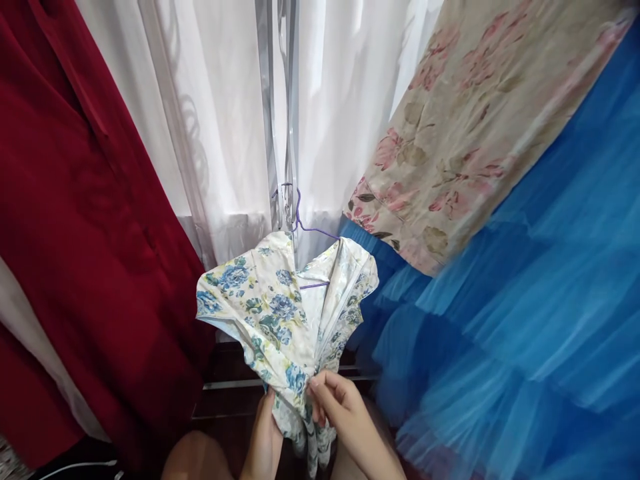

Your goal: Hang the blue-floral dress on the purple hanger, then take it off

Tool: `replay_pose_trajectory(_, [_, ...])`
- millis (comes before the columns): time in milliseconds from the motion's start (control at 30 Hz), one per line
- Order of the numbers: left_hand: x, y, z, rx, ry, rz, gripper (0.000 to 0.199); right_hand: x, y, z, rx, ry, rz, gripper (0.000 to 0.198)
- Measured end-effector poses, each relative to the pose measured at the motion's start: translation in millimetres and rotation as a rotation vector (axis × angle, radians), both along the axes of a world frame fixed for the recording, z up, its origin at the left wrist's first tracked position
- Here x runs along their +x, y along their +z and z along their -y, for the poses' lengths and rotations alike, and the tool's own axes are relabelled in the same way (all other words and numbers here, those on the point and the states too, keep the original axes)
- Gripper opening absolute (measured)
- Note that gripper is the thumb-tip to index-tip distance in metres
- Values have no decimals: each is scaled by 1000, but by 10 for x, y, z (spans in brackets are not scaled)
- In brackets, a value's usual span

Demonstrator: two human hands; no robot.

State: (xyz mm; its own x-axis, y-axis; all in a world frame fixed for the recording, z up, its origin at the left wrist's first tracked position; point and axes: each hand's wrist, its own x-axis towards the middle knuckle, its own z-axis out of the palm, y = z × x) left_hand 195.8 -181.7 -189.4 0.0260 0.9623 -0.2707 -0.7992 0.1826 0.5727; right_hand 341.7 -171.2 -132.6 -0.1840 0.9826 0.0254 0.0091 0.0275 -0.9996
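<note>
A white dress with blue flowers and green and yellow leaves hangs on a thin purple hanger. Its neck opening is a deep V, and the pale lining shows on the right side. My left hand grips the dress at its lower left side, the thumb lying on the fabric and the other fingers hidden behind it. At the bottom of the V, my right hand pinches the cloth between thumb and forefinger. Below both hands the skirt falls in folds.
White curtains hang behind, with a grey metal stand before them. A red cloth drapes on the left. To the right hang a beige floral garment and a blue tulle garment. A white cable lies lower left.
</note>
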Motion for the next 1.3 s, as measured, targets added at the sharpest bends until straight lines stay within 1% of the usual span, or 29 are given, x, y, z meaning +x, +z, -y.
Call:
replay_pose_trajectory(100, [-39, -140, -16, -3, 52, -43, 46, -41, -103, -40, 34, -93, 35, 40])
replay_pose_trajectory(133, [-45, -176, -18, -24, 55, -52, 45, -37, -131, -49, 45, -121, 26, 38])
replay_pose_trajectory(200, [-53, -208, -13, -75, 34, -71, 43, -3, -156, -53, 45, -130, -10, 36])
replay_pose_trajectory(267, [-59, -176, 9, -82, -11, -101, 42, 54, -137, -40, 45, -100, -21, 35])
replay_pose_trajectory(333, [-56, -95, 45, -40, -35, -139, 42, 116, -85, -15, 58, -65, 6, 36])
replay_pose_trajectory(400, [-40, 0, 88, -2, -21, -165, 42, 164, -27, 9, 78, -53, 40, 38])
replay_pose_trajectory(500, [-13, 87, 147, -22, 18, -176, 44, 189, 28, 27, 81, -55, 59, 38])
replay_pose_trajectory(600, [-12, 85, 167, -44, 32, -167, 45, 173, 33, 24, 85, -51, 50, 36])
replay_pose_trajectory(700, [-52, 41, 108, -58, 65, -147, 44, 171, 27, 29, 108, -50, 54, 35])
replay_pose_trajectory(767, [-102, 25, 28, -74, 143, -140, 42, 195, 43, 48, 127, -60, 67, 35])
replay_pose_trajectory(800, [-130, 28, -14, -80, 214, -144, 39, 214, 59, 62, 135, -64, 71, 35])
replay_pose_trajectory(833, [-155, 41, -48, -78, 308, -158, 36, 237, 80, 78, 139, -65, 70, 35])
replay_pose_trajectory(900, [-177, 102, -74, -57, 554, -227, 31, 283, 131, 109, 130, -57, 49, 36])
replay_pose_trajectory(933, [-163, 150, -58, -29, 669, -288, 29, 300, 160, 121, 118, -49, 32, 36])
replay_pose_trajectory(967, [-127, 208, -24, 17, 754, -363, 27, 310, 187, 130, 104, -38, 15, 37])
replay_pose_trajectory(1000, [-70, 273, 23, 90, 803, -442, 25, 308, 213, 136, 93, -30, 0, 37])
replay_pose_trajectory(1033, [6, 339, 77, 183, 818, -516, 22, 294, 234, 140, 85, -25, -12, 38])
replay_pose_trajectory(1100, [185, 455, 177, 354, 771, -627, 19, 228, 258, 147, 67, -11, -38, 40])
replay_pose_trajectory(1133, [271, 493, 212, 398, 726, -669, 21, 179, 259, 154, 48, -4, -59, 41])
replay_pose_trajectory(1200, [396, 517, 244, 392, 577, -739, 26, 68, 245, 180, -3, 14, -108, 43])
replay_pose_trajectory(1300, [425, 457, 225, 345, 293, -792, 20, -59, 226, 227, -58, 31, -166, 44])
